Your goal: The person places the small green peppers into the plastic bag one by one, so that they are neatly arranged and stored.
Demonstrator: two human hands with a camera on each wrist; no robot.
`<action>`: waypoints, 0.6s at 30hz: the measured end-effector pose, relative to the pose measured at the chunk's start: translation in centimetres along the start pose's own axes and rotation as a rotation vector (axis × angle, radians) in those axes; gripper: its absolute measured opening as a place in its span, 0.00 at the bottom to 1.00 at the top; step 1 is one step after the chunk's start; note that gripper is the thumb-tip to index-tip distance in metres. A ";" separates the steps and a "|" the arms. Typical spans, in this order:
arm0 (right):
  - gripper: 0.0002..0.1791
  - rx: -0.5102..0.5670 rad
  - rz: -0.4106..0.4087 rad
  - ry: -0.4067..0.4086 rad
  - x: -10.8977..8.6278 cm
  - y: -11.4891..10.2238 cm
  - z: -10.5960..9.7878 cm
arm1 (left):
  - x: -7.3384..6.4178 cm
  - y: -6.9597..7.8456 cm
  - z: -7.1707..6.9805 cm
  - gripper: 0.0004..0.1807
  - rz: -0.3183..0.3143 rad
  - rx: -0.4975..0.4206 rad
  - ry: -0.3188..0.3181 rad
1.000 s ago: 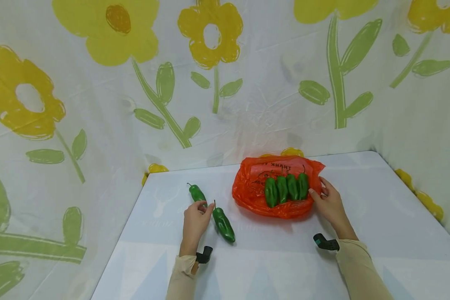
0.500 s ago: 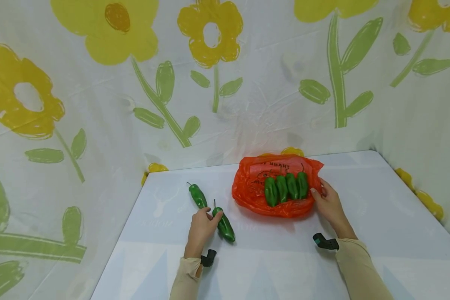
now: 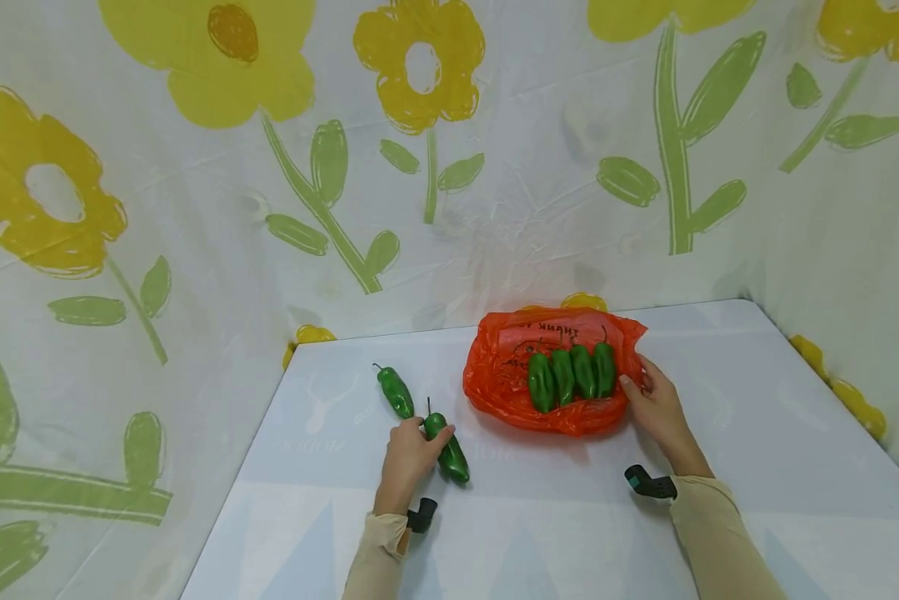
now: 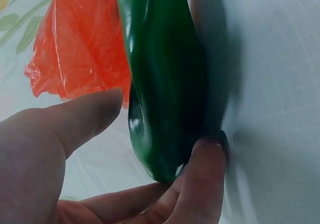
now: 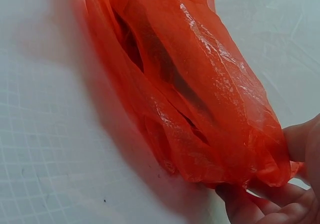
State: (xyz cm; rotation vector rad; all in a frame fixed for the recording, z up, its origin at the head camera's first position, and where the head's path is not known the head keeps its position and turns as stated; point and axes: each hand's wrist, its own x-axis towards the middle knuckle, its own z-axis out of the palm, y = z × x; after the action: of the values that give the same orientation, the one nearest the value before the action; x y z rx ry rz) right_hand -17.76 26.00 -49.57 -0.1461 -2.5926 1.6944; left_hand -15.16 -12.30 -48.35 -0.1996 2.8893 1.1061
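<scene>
Over a glossy green pepper [image 3: 456, 463] on the table is my left hand [image 3: 407, 461], its thumb and fingers around the stem end. In the left wrist view the thumb [image 4: 87, 118] lies along one side of that pepper and the fingers [image 4: 202, 179] along the other. A second green pepper [image 3: 395, 392] lies just beyond the left hand. My right hand [image 3: 661, 415] pinches the right edge of a red plastic bag [image 3: 505, 410], fingers beneath and thumb above in the right wrist view. Several green peppers [image 3: 542, 385] lie side by side in the bag's opening.
The white table [image 3: 539, 533] has faint printed patterns. Behind it hangs a white curtain [image 3: 524, 208] with large yellow flowers, with another stretch down each side. A small black camera [image 3: 650, 483] sits on each wrist.
My left hand has moved right and toward me, from above the gap between the two loose peppers onto the nearer one. The right hand keeps its hold on the bag.
</scene>
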 end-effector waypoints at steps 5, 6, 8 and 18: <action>0.37 0.005 0.015 -0.002 0.0 0.0 0.1 | -0.1 0.1 0.3 0.20 -0.008 -0.005 -0.004; 0.37 0.003 0.018 -0.002 0.0 0.0 0.1 | -0.1 0.1 0.3 0.20 -0.011 -0.007 -0.004; 0.37 0.003 0.023 -0.002 0.0 0.0 0.2 | -0.2 0.2 0.3 0.21 -0.020 -0.011 -0.005; 0.36 0.007 0.004 0.001 0.0 0.0 0.1 | -0.1 0.4 0.4 0.37 -0.041 -0.027 0.015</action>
State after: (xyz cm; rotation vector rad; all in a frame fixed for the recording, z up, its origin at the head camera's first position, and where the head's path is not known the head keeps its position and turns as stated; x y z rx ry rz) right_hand -17.81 25.91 -49.64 -0.1528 -2.5870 1.7039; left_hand -15.07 -11.74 -48.42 -0.2676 2.8708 1.1421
